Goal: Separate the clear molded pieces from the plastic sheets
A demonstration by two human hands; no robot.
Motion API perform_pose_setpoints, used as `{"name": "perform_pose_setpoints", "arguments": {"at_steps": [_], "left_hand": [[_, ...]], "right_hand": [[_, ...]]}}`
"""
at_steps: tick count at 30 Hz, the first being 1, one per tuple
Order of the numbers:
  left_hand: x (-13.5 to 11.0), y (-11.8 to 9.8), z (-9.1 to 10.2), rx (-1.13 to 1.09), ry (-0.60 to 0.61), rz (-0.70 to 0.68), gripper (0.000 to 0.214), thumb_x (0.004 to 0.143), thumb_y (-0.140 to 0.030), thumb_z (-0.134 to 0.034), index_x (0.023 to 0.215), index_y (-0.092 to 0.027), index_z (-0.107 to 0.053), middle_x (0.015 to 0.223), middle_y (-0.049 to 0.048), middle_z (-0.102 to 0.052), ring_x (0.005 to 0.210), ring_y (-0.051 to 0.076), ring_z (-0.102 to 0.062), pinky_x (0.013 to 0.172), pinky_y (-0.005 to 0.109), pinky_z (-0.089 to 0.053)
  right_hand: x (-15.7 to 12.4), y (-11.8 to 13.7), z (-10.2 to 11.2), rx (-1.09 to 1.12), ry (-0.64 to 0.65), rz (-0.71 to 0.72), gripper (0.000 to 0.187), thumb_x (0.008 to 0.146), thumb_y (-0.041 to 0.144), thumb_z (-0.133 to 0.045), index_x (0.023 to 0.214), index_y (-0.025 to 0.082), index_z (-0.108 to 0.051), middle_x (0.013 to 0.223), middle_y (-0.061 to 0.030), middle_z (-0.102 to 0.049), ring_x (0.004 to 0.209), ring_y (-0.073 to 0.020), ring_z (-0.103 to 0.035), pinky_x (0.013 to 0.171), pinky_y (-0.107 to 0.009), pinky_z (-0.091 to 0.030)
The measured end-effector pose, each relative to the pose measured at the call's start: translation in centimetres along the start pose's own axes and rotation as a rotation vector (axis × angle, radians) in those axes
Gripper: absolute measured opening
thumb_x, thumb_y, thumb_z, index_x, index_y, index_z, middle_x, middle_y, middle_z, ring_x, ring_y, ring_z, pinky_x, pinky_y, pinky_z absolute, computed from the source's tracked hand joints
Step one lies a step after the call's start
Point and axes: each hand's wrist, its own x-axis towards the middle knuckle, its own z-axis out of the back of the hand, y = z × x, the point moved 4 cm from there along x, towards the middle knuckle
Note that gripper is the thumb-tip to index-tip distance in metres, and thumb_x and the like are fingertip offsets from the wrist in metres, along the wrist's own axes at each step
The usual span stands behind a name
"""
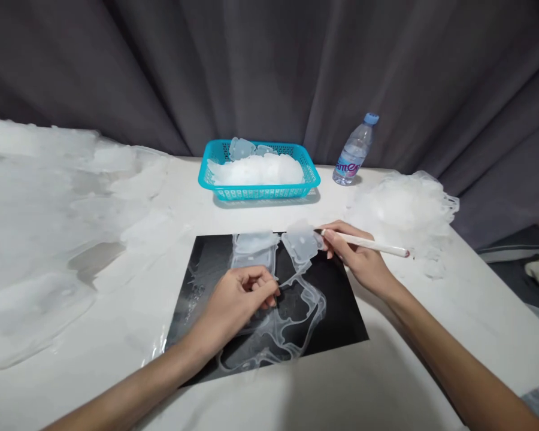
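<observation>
My right hand is closed around a slim white pen-shaped tool. The tool's dark tip points left, at the edge of a frosted, rounded translucent plastic piece. Thin scrap-like strips of the same plastic trail from that piece. My left hand pinches one of these strips, though its fingertips are partly hidden. Under both hands lies a black rectangular mat. More translucent plastic rests flat at the mat's far edge.
Beyond the mat stands a turquoise basket heaped with frosted plastic pieces. A water bottle is right of it. Plastic scraps pile up at the right, and large translucent sheets cover the left. A grey curtain hangs behind the white table.
</observation>
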Motion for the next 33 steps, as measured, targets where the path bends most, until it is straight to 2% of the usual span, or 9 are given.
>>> {"name": "perform_pose_setpoints", "arguments": {"at_steps": [4, 6, 9, 12, 14, 17, 20, 26, 33], "left_hand": [[0.5, -0.2, 0.9, -0.052, 0.021, 0.047, 0.036, 0.077, -0.049, -0.075, 0.064, -0.021, -0.057, 0.050, -0.0041, -0.052, 0.046, 0.012, -0.052, 0.044, 0.021, -0.044], [0.5, -0.8, 1.0, -0.129, 0.036, 0.039, 0.044, 0.083, -0.062, -0.071, 0.075, -0.020, -0.063, 0.057, -0.0020, -0.057, 0.052, 0.016, -0.058, 0.044, 0.023, -0.048], [0.4, -1.4, 0.7, -0.224, 0.077, 0.054, 0.054, 0.090, -0.069, -0.061, 0.093, -0.017, -0.073, 0.084, 0.0061, -0.073, 0.075, 0.021, -0.072, 0.065, 0.029, -0.060], [0.5, -1.5, 0.6, -0.262, 0.093, 0.087, 0.044, 0.086, -0.061, -0.074, 0.093, -0.018, -0.076, 0.093, 0.0060, -0.077, 0.085, 0.021, -0.074, 0.082, 0.030, -0.059], [0.6, -1.4, 0.6, -0.276, 0.135, 0.071, 0.039, 0.084, -0.056, -0.078, 0.095, -0.019, -0.077, 0.092, 0.0052, -0.078, 0.086, 0.021, -0.074, 0.082, 0.029, -0.058], [0.9, -0.8, 0.8, -0.291, 0.137, 0.055, 0.040, 0.083, -0.055, -0.080, 0.104, -0.021, -0.078, 0.098, 0.0068, -0.080, 0.092, 0.023, -0.075, 0.085, 0.031, -0.059], [1.0, -0.1, 1.1, -0.317, 0.101, 0.079, 0.043, 0.081, -0.054, -0.083, 0.107, -0.021, -0.077, 0.109, 0.0088, -0.081, 0.101, 0.025, -0.076, 0.090, 0.033, -0.060], [0.6, -0.6, 0.5, -0.462, 0.143, 0.081, 0.044, 0.084, -0.048, -0.084, 0.114, -0.018, -0.074, 0.120, 0.0111, -0.079, 0.109, 0.026, -0.075, 0.102, 0.037, -0.057], [0.4, -0.5, -0.3, -0.574, 0.160, 0.103, 0.035, 0.082, -0.040, -0.088, 0.106, -0.016, -0.077, 0.112, 0.0084, -0.081, 0.099, 0.019, -0.076, 0.094, 0.027, -0.056]], "right_hand": [[-1.6, 2.0, -1.0, -0.136, 0.007, 0.155, 0.022, 0.106, 0.031, -0.058, 0.114, 0.023, -0.076, 0.102, -0.0050, -0.071, 0.091, -0.0173, -0.065, 0.084, -0.032, -0.053], [-2.5, 2.5, -2.0, -0.170, 0.039, 0.214, 0.022, 0.106, 0.027, -0.057, 0.119, 0.024, -0.075, 0.106, -0.0057, -0.070, 0.097, -0.0181, -0.066, 0.089, -0.033, -0.053], [-3.9, 3.2, -4.0, -0.158, 0.231, 0.315, 0.030, 0.106, 0.023, -0.056, 0.132, 0.024, -0.069, 0.109, -0.0071, -0.070, 0.098, -0.0183, -0.066, 0.088, -0.033, -0.055], [-4.6, 3.5, -4.4, -0.153, 0.382, 0.321, 0.036, 0.106, 0.021, -0.053, 0.141, 0.026, -0.064, 0.109, -0.0067, -0.070, 0.096, -0.0181, -0.065, 0.087, -0.033, -0.056], [-4.2, 3.4, -3.4, -0.190, 0.336, 0.297, 0.032, 0.108, 0.024, -0.050, 0.134, 0.028, -0.068, 0.105, -0.0057, -0.069, 0.095, -0.0191, -0.063, 0.088, -0.036, -0.055], [-3.3, 2.8, -1.3, -0.303, 0.122, 0.284, 0.037, 0.111, 0.028, -0.040, 0.117, 0.029, -0.076, 0.104, -0.0070, -0.064, 0.104, -0.0229, -0.059, 0.096, -0.044, -0.050], [-2.9, 1.7, -1.0, -0.378, 0.000, 0.241, 0.034, 0.111, 0.027, -0.038, 0.116, 0.025, -0.072, 0.112, -0.0097, -0.061, 0.114, -0.0257, -0.055, 0.102, -0.047, -0.047], [-3.4, 0.5, -4.5, -0.313, 0.162, 0.190, 0.009, 0.105, 0.027, -0.059, 0.102, 0.022, -0.065, 0.106, -0.0068, -0.064, 0.103, -0.0232, -0.059, 0.095, -0.041, -0.046], [-3.1, 0.8, -4.2, -0.164, 0.197, 0.187, 0.009, 0.104, 0.022, -0.060, 0.099, 0.022, -0.068, 0.099, -0.0036, -0.067, 0.097, -0.0194, -0.061, 0.090, -0.035, -0.045]]}}
